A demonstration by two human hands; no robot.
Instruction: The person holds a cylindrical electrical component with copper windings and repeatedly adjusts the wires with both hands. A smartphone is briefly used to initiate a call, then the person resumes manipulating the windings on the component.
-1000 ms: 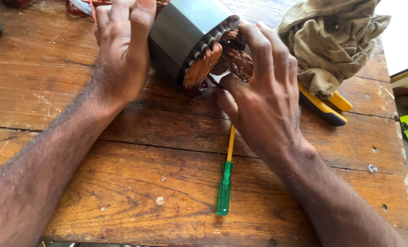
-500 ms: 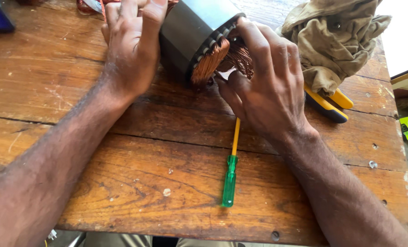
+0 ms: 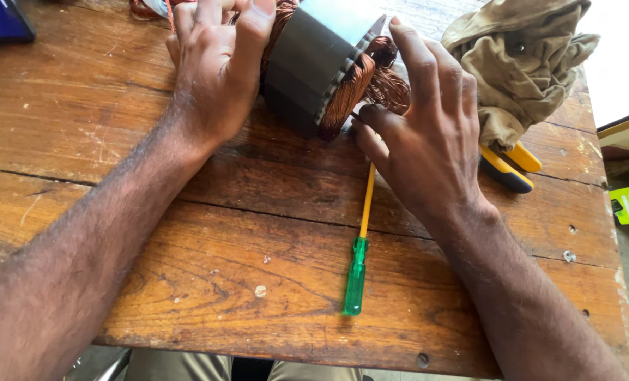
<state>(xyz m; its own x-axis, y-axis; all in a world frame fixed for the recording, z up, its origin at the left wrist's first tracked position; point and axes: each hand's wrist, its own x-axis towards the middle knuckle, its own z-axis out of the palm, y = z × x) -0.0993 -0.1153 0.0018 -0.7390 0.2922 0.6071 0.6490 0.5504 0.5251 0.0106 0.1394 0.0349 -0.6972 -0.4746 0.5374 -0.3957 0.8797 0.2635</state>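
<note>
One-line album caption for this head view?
Both hands, left and right, steady a copper-wound stator on a wooden table, screwdriver beside.

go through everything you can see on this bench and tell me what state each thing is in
Motor stator: lying on its side, copper windings exposed.
Left hand: pressed on the stator.
Right hand: fingertips at the windings.
Screwdriver: lying flat, unheld.
Cloth: crumpled.
Yellow-handled tool: partly under the cloth.

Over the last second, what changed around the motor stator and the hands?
Little changed. The left hand stays pressed on the dark stator, and the right hand keeps its fingers at the copper windings. The view drifted slightly. The green-handled screwdriver, cloth and wooden table lie as before.
</note>
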